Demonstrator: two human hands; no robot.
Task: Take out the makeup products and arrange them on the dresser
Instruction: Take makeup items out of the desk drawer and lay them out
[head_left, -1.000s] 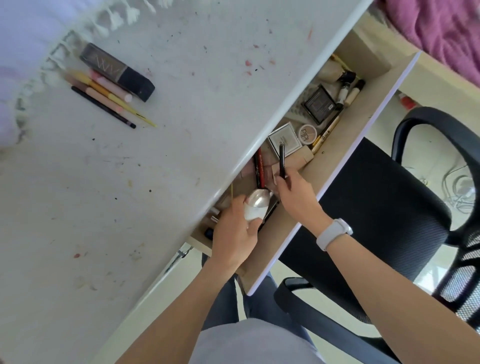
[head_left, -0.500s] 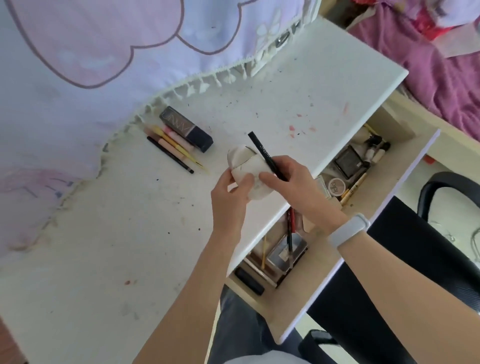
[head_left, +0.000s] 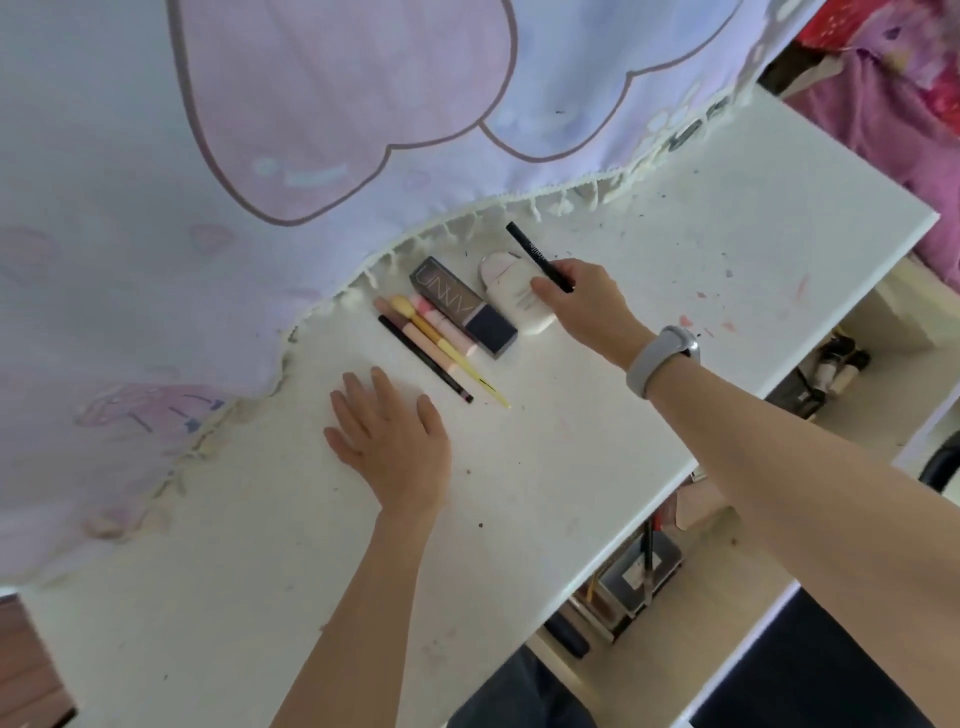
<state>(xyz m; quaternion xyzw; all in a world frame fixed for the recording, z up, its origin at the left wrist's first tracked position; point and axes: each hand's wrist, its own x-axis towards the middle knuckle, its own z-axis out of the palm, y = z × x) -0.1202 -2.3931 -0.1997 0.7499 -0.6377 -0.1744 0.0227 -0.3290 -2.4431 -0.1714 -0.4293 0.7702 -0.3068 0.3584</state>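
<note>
On the white dresser top (head_left: 597, 467) lies a row of makeup: a thin black pencil (head_left: 423, 358), a pink stick (head_left: 415, 335), a yellow brush (head_left: 447, 351), a pink tube (head_left: 447, 325) and a dark rectangular case (head_left: 462, 306). A white oval bottle (head_left: 511, 293) lies flat right of the case. My right hand (head_left: 587, 306) grips a black eyeliner pen (head_left: 535, 254) and its thumb touches the bottle. My left hand (head_left: 389, 436) rests flat on the dresser, fingers spread, just below the row.
A lilac and pink cloth (head_left: 260, 130) with a fringe hangs over the dresser's far side. The open drawer (head_left: 831, 395) at the right holds more makeup, among it a clear box (head_left: 639, 571). A black chair (head_left: 810, 675) stands below. Pink bedding (head_left: 893, 104) lies top right.
The white bottle went from my left hand down onto the dresser beside the dark case. My left hand let go and now lies flat. My right hand moved to the row with the pen.
</note>
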